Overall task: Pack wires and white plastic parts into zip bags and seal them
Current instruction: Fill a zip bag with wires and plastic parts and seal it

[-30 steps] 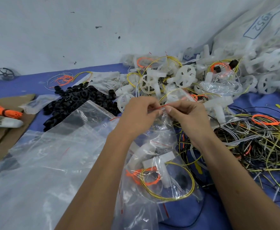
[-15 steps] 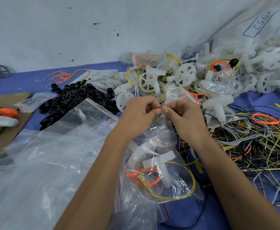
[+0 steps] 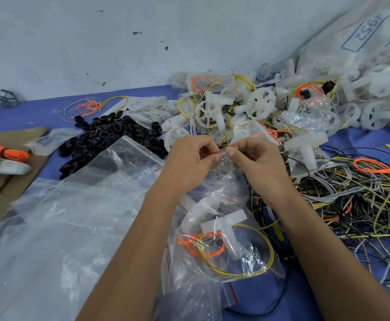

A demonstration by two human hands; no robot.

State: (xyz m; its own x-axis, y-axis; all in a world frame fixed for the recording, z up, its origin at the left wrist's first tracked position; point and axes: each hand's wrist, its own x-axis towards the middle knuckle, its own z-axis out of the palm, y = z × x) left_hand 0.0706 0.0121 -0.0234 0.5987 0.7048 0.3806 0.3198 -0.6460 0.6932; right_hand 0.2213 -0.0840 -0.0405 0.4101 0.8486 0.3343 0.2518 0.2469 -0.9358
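A clear zip bag (image 3: 221, 230) with a red seal strip hangs in front of me above the blue table. Inside it lie white plastic parts, a yellow wire coil and an orange wire coil. My left hand (image 3: 189, 163) pinches the red strip at the bag's top from the left. My right hand (image 3: 256, 161) pinches the same strip from the right, thumbs nearly touching. A tangle of loose wires (image 3: 356, 195) spreads to the right. White plastic wheels (image 3: 261, 103) pile up behind my hands.
A stack of empty clear bags (image 3: 57, 228) covers the left of the blue table (image 3: 43, 112). Black rings (image 3: 103, 140) heap behind it. Orange ties (image 3: 2, 150) and cardboard lie at far left. A big sack of white parts (image 3: 374, 54) leans at the back right against the wall.
Both hands stay pinched on the bag's red strip, and the fingertips have shifted slightly along it. The bag hangs much as before.
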